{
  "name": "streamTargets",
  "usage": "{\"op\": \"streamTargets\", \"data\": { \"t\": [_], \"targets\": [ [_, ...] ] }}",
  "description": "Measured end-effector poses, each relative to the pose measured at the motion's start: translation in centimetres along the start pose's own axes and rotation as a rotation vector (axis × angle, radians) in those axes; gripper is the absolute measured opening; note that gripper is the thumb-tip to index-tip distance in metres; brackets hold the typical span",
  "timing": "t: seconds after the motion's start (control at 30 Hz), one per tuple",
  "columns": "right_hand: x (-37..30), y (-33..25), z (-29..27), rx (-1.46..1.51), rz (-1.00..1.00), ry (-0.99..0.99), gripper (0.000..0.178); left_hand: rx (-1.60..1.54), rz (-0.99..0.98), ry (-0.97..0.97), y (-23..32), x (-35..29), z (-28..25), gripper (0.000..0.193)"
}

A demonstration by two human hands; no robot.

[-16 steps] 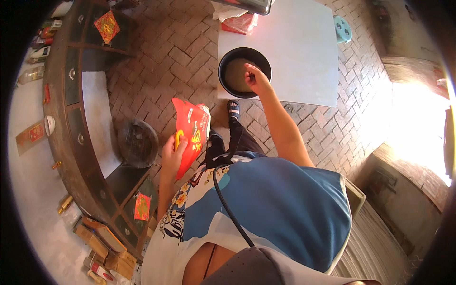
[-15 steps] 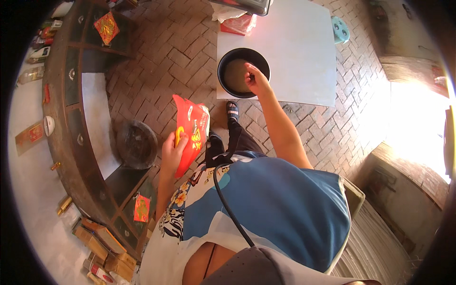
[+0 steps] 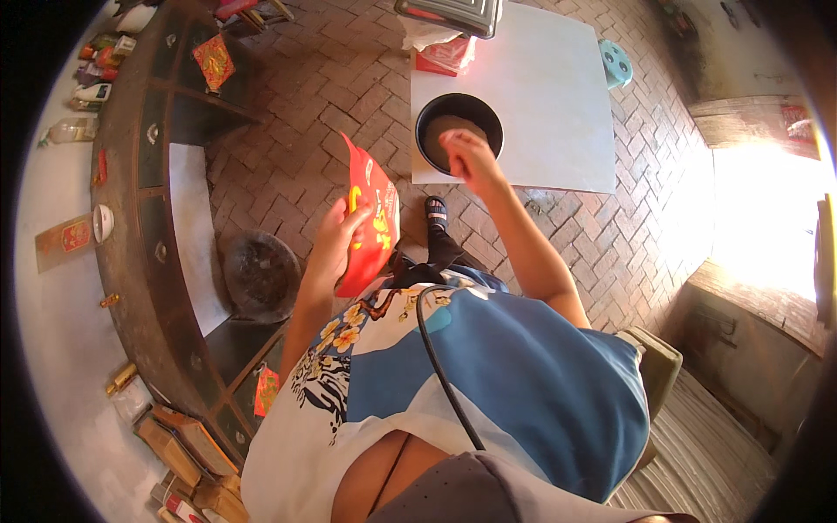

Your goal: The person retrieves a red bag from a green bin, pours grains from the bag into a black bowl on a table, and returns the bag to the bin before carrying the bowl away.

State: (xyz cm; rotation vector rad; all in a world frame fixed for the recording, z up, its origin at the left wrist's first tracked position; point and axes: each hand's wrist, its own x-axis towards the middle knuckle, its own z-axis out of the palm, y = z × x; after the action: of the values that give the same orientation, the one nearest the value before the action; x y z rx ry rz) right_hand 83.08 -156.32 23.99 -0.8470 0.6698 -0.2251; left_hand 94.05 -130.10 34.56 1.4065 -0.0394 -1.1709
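My left hand [image 3: 333,240] grips a red plastic packet [image 3: 377,231] with yellow and white print, upright in front of my body. Out over a round black pot [image 3: 501,131] I hold my right hand [image 3: 475,161], its fingers curled together. Whatever they pinch, if anything, is hidden. Brownish, cloudy contents [image 3: 445,131] lie in the pot, which stands at the near left corner of a white table [image 3: 558,113].
A red box under clear plastic [image 3: 445,57] and a dark tray [image 3: 458,13] sit at the table's far left. A turquoise stool [image 3: 615,64] stands beyond its right edge. To my left are a wooden cabinet [image 3: 122,235] and a dark basin [image 3: 261,275].
The red packet has tilted more edge-on and shifted slightly right and up with my left hand. My right hand has drawn back a little toward the pot's near rim.
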Motion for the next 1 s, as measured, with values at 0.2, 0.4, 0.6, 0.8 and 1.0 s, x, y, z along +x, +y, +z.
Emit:
{"op": "streamTargets", "data": {
  "t": [0.2, 0.4, 0.6, 0.8, 1.0],
  "targets": [
    [-4.9, -0.3, 5.8, -0.149, -0.102, 0.127, 0.016, -0.164, 0.036, -0.076, 0.4, -0.1, 1.0, 0.024],
    [2.7, -2.1, -0.4, -0.336, -0.284, 0.291, 0.015, -0.209, 0.043, -0.126, -1.5, 0.4, 1.1, 0.020],
    [1.5, -2.8, -2.4, 0.579, -0.100, 0.129, 0.020, -0.488, -0.001, -0.160, -1.4, -2.8, 5.3, 0.020],
    [-7.0, -4.9, -4.5, 0.256, -0.081, -0.009, 0.020, -0.649, 0.107, -0.148, -3.7, -3.3, 10.1, 0.021],
    [-22.6, -8.0, -5.0, -0.829, 0.139, -0.207, 0.041, -0.800, 0.122, -0.152, -2.9, -5.4, 15.4, 0.014]
  ]
}}
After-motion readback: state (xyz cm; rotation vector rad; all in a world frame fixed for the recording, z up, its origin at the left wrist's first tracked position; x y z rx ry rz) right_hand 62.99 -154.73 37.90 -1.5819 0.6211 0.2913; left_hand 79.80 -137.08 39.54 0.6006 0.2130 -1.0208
